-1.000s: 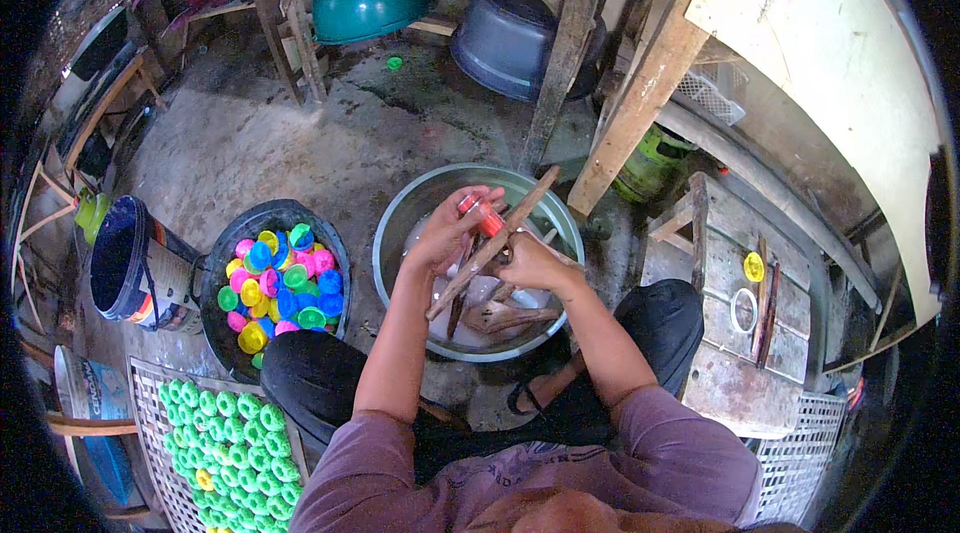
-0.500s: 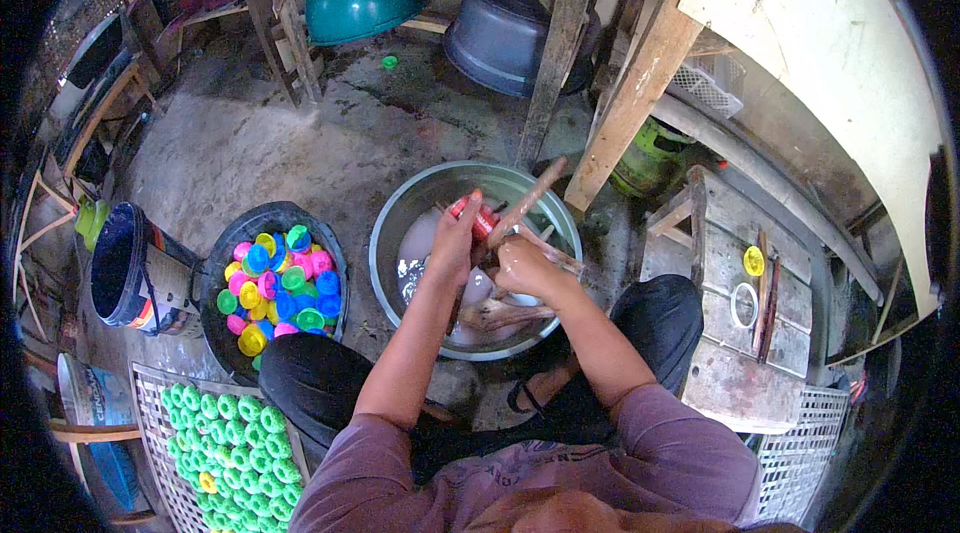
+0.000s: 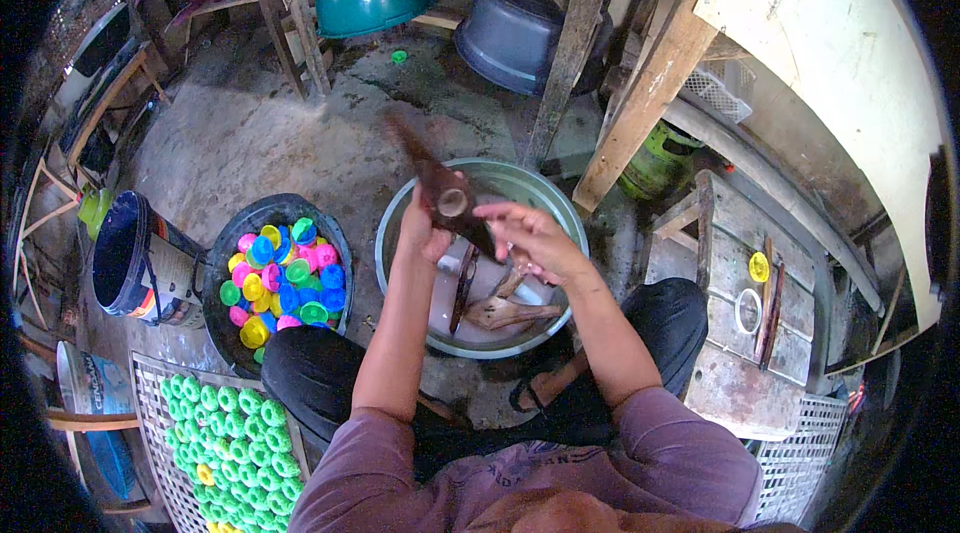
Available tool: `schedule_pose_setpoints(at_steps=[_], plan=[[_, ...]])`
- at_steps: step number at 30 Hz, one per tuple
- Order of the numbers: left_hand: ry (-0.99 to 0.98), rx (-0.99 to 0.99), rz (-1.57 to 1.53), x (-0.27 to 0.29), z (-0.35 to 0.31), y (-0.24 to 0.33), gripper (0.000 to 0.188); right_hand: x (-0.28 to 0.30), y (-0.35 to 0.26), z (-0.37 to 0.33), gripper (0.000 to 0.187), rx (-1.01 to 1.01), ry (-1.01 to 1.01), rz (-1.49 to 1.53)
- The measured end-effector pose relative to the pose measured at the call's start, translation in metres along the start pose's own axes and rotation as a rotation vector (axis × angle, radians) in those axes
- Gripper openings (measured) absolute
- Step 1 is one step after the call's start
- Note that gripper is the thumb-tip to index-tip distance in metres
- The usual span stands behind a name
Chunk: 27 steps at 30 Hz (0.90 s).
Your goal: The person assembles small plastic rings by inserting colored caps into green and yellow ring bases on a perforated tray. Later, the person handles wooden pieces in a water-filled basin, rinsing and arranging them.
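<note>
My left hand (image 3: 424,231) grips a dark brown wooden tool (image 3: 436,178) that widens around a pale round opening or disc in its middle. The tool slants over the basin, and its far end is smeared by motion. My right hand (image 3: 540,243) has its fingers apart beside the tool's near end; whether they touch it I cannot tell. Below both hands sits a grey-green basin (image 3: 383,278) of cloudy whitish liquid. In it lie a pale brown wooden piece (image 3: 505,313) and a thin dark stick (image 3: 463,288).
Left of the basin stands a black tub (image 3: 222,318) of colourful plastic cups, beside a dark bucket (image 3: 125,253). Green ring-shaped pieces (image 3: 230,433) cover a lattice tray at lower left. A wooden bench (image 3: 745,383) is on the right. Wooden posts (image 3: 650,73) rise beyond the basin.
The red cylindrical thing at my left hand is out of sight, and that hand now holds the dark wooden tool. My right hand has let go of a long stick and spread its fingers.
</note>
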<state>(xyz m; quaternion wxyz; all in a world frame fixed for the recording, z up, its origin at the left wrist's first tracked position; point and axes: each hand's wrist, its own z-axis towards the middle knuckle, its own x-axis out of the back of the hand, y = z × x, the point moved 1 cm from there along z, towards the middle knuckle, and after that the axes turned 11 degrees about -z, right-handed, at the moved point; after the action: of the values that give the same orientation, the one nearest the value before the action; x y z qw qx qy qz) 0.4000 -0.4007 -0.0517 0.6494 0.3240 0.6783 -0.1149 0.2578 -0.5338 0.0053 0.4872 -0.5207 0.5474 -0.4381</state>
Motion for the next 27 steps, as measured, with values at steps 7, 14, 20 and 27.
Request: schedule_pose_setpoints(at_steps=[7, 14, 20, 27], plan=[[-0.131, 0.133, -0.371, -0.019, -0.011, -0.004, 0.025, -0.002, -0.011, 0.001, 0.037, 0.604, 0.475, -1.013], [-0.099, 0.156, -0.263, -0.046, -0.016, -0.008, 0.03, -0.01, -0.013, -0.006, 0.026, 0.199, 0.232, -0.424], [-0.078, 0.126, -0.173, -0.052, -0.019, -0.015, 0.03, -0.005, -0.018, -0.01, 0.024, 0.143, 0.26, -0.412], [-0.132, 0.155, -0.2, -0.051, -0.021, -0.013, 0.032, -0.008, -0.028, -0.018, 0.026, 0.22, 0.28, -0.394]])
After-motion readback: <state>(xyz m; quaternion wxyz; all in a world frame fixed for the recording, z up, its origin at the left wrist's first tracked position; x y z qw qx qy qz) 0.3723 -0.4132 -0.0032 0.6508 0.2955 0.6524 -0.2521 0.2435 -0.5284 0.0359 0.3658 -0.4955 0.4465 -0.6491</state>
